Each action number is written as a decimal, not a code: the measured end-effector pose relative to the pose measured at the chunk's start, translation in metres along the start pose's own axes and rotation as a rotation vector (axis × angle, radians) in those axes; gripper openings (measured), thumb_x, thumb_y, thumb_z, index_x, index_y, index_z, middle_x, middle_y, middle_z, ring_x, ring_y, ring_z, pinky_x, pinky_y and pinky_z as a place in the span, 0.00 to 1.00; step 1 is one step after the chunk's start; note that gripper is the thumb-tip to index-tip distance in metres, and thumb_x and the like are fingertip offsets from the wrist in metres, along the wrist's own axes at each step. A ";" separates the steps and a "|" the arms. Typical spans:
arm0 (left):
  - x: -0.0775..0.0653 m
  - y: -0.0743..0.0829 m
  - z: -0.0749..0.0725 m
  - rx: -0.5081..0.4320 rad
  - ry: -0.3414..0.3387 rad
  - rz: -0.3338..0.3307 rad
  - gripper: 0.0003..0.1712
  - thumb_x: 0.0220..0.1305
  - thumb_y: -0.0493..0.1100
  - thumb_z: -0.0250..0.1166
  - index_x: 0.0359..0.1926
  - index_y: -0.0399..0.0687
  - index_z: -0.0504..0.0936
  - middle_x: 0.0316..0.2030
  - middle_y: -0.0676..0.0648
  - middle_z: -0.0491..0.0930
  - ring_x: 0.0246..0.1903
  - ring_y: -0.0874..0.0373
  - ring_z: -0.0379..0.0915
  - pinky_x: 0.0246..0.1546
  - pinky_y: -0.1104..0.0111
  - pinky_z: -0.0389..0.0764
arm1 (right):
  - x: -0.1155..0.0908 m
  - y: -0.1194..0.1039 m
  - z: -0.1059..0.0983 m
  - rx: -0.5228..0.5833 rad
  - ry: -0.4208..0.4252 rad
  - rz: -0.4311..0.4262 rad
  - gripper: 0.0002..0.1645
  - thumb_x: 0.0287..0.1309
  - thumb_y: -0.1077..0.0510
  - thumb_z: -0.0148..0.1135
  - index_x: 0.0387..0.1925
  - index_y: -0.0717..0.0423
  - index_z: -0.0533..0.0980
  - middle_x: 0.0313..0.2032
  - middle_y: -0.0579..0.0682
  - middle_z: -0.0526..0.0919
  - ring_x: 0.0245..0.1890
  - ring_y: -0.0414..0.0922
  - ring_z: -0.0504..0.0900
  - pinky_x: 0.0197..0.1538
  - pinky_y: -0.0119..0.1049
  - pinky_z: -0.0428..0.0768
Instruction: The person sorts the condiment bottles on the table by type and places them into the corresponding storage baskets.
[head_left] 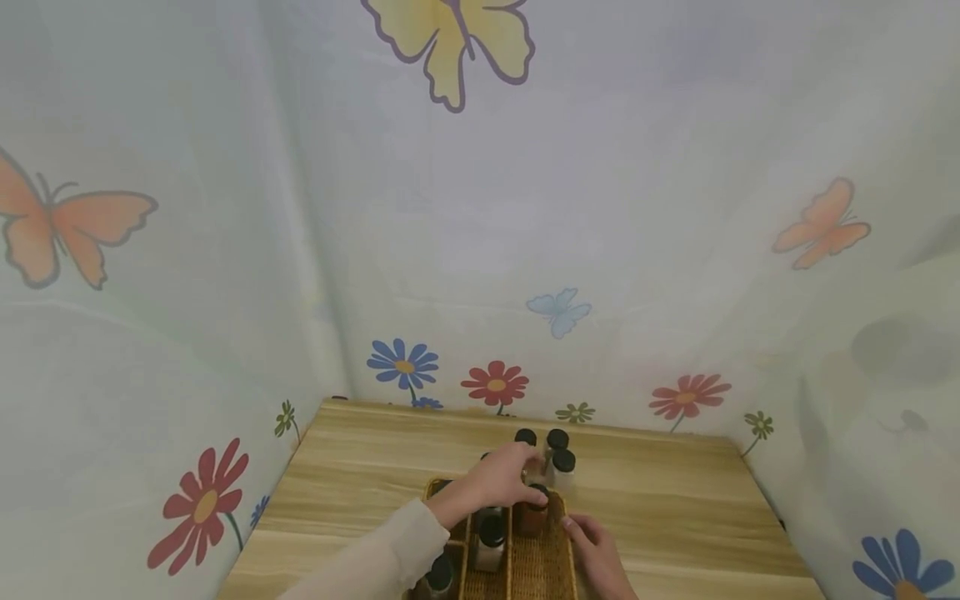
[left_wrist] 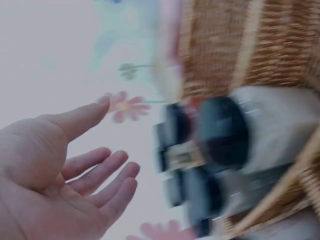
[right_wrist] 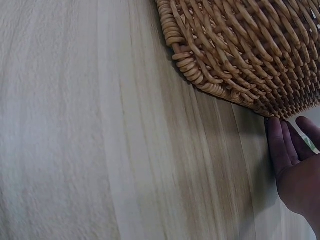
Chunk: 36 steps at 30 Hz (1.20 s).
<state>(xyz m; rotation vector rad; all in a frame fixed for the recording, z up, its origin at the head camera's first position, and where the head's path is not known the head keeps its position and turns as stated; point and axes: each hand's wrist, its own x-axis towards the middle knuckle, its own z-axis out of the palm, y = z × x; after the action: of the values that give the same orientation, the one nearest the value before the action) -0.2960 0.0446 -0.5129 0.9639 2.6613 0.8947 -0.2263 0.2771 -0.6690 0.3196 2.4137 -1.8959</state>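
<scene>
A woven wicker basket (head_left: 542,575) with compartments stands on the wooden table, with several black-lidded jars inside. Over its far right compartment my left hand (head_left: 501,477) reaches, next to a jar with reddish-brown contents (head_left: 532,522). In the left wrist view that hand (left_wrist: 75,175) has its thumb and fingers spread and holds nothing; a white-filled jar (left_wrist: 280,120) lies in blurred view beside it. My right hand (head_left: 597,552) touches the basket's right side near the rim. The right wrist view shows its fingers (right_wrist: 280,145) extended against the woven wall.
Beyond the basket's far edge stand several black-lidded jars, among them one with pale contents (head_left: 563,468). The wooden table (head_left: 675,500) extends on both sides of the basket. Hanging cloth (head_left: 637,250) printed with flowers and butterflies encloses the table at the back and sides.
</scene>
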 end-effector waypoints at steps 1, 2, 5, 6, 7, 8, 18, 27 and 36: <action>0.000 0.002 -0.006 -0.021 0.011 -0.001 0.35 0.62 0.54 0.80 0.64 0.45 0.82 0.57 0.48 0.84 0.57 0.54 0.81 0.57 0.60 0.83 | 0.000 0.001 0.000 0.001 0.004 -0.002 0.41 0.73 0.32 0.60 0.63 0.64 0.78 0.60 0.62 0.81 0.59 0.57 0.80 0.54 0.52 0.85; 0.001 0.003 -0.013 -0.039 0.027 0.006 0.35 0.63 0.54 0.80 0.65 0.43 0.81 0.58 0.47 0.84 0.58 0.53 0.81 0.59 0.60 0.82 | 0.000 0.001 0.000 0.004 0.006 -0.003 0.40 0.73 0.32 0.60 0.63 0.64 0.78 0.60 0.62 0.81 0.59 0.57 0.80 0.53 0.51 0.85; 0.003 0.005 -0.035 -0.100 0.078 0.003 0.35 0.64 0.51 0.79 0.67 0.41 0.79 0.60 0.44 0.83 0.61 0.50 0.79 0.63 0.57 0.79 | 0.000 0.002 0.001 0.017 0.007 0.001 0.38 0.73 0.34 0.61 0.62 0.64 0.79 0.61 0.63 0.81 0.59 0.57 0.80 0.52 0.51 0.86; 0.004 0.005 -0.042 -0.120 0.093 -0.003 0.35 0.65 0.50 0.78 0.67 0.41 0.79 0.60 0.44 0.83 0.62 0.49 0.78 0.63 0.56 0.79 | 0.000 0.002 0.001 0.021 0.001 0.001 0.38 0.74 0.34 0.61 0.62 0.64 0.78 0.61 0.64 0.81 0.60 0.58 0.80 0.52 0.51 0.86; 0.005 0.006 -0.049 -0.138 0.109 -0.009 0.35 0.65 0.49 0.78 0.68 0.42 0.79 0.61 0.44 0.82 0.62 0.48 0.78 0.64 0.55 0.78 | 0.001 0.002 0.001 0.024 -0.003 0.008 0.38 0.74 0.34 0.60 0.63 0.64 0.78 0.61 0.64 0.80 0.60 0.58 0.80 0.52 0.51 0.86; 0.006 0.006 -0.054 -0.135 0.127 -0.012 0.35 0.65 0.49 0.78 0.68 0.42 0.79 0.61 0.44 0.82 0.62 0.47 0.78 0.64 0.54 0.78 | 0.001 0.002 0.000 0.025 -0.005 0.009 0.39 0.74 0.34 0.60 0.63 0.64 0.78 0.62 0.64 0.80 0.60 0.59 0.79 0.52 0.52 0.86; 0.013 -0.033 -0.048 -0.131 0.171 -0.036 0.32 0.66 0.49 0.77 0.67 0.42 0.80 0.59 0.42 0.83 0.60 0.46 0.79 0.62 0.51 0.79 | -0.001 0.002 0.000 0.012 0.015 -0.028 0.36 0.74 0.36 0.61 0.60 0.65 0.79 0.58 0.62 0.83 0.57 0.55 0.81 0.48 0.48 0.86; 0.009 -0.068 -0.023 -0.102 0.154 -0.071 0.28 0.65 0.44 0.77 0.62 0.37 0.82 0.55 0.38 0.84 0.55 0.42 0.81 0.56 0.50 0.82 | -0.001 0.003 0.001 -0.056 0.034 -0.040 0.38 0.73 0.32 0.60 0.59 0.63 0.81 0.57 0.59 0.85 0.58 0.57 0.81 0.59 0.58 0.80; 0.005 -0.080 -0.011 0.020 0.112 -0.067 0.22 0.59 0.40 0.81 0.53 0.39 0.86 0.47 0.41 0.87 0.48 0.46 0.83 0.51 0.53 0.84 | -0.001 0.000 0.000 -0.039 0.005 -0.013 0.42 0.73 0.30 0.58 0.62 0.65 0.79 0.60 0.63 0.82 0.62 0.63 0.79 0.61 0.61 0.79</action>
<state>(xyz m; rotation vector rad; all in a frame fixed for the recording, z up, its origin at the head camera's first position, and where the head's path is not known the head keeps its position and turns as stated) -0.3460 -0.0065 -0.5509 0.8468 2.7824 0.9361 -0.2255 0.2768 -0.6686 0.3080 2.4580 -1.8525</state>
